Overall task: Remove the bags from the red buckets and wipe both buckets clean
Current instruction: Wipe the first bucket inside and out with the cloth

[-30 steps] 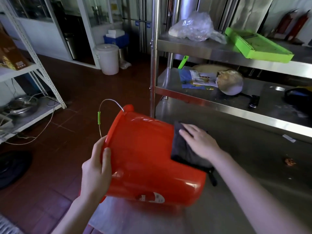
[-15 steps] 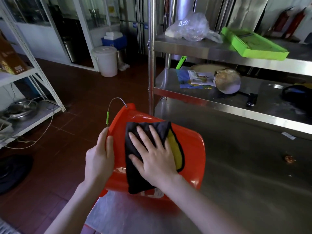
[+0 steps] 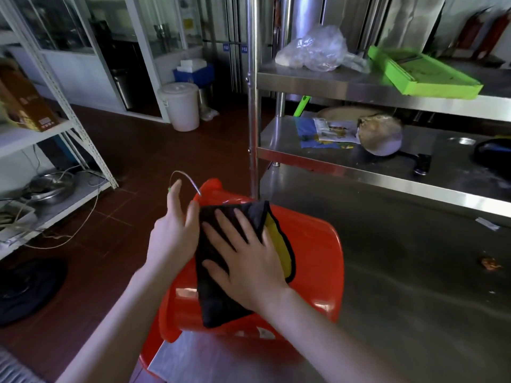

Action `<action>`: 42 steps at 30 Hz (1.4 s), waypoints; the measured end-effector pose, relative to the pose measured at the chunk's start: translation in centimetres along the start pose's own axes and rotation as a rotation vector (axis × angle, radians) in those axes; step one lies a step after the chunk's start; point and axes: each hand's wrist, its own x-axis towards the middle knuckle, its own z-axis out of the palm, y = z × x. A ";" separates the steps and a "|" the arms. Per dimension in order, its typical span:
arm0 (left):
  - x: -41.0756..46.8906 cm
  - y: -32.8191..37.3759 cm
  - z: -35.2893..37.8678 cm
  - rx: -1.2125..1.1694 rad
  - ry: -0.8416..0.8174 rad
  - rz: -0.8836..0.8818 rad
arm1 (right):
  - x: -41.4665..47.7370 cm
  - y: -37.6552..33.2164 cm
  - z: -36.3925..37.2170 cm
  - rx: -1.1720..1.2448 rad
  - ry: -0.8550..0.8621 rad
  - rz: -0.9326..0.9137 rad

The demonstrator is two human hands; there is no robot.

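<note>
The steel surface [image 3: 401, 286] fills the right half of the view, and a two-tier steel shelf rack [image 3: 318, 87] stands at its far edge. The red bucket [image 3: 312, 261] lies on its side at the near left corner of the surface, with its rim end toward the left edge and its base end toward the right. The upturned wall of the bucket carries a black cloth [image 3: 218, 297], one corner of which is folded back to expose a yellow face. The right hand [image 3: 249, 264] lies flat on this cloth: its fingers [image 3: 221, 219] are straight and spread wide, not curled round anything, and they press the cloth against the bucket wall. The left hand [image 3: 174, 233] rests against the rim end of the bucket, just beside the cloth; its fingers are extended and held together, pointing away from the person, and they grip nothing. The bucket's wire handle [image 3: 186, 176] arches from the rim lug to just behind the left fingertips. On the top shelf lie a green tray [image 3: 423, 76] and a crumpled clear plastic bag [image 3: 315, 51]. A red plastic part [image 3: 148, 360] shows below the near edge of the surface; what it belongs to cannot be told.
</note>
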 end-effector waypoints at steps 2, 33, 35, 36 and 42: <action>2.5 2.2 0.9 0.089 -0.034 -0.004 | -2.1 -0.6 0.4 0.021 0.033 -0.066; -4.0 -3.9 2.1 -0.177 0.227 0.091 | 0.0 5.8 -1.4 -0.044 -0.107 0.011; -4.0 -4.3 2.1 -0.197 0.223 0.102 | -1.8 8.8 -2.3 -0.084 -0.125 0.167; -4.2 -4.5 2.0 -0.206 0.223 0.103 | -2.1 10.7 -2.6 -0.080 -0.159 0.262; -5.3 -5.2 2.0 -0.190 0.216 0.084 | 0.5 20.1 -2.8 0.505 -0.518 0.762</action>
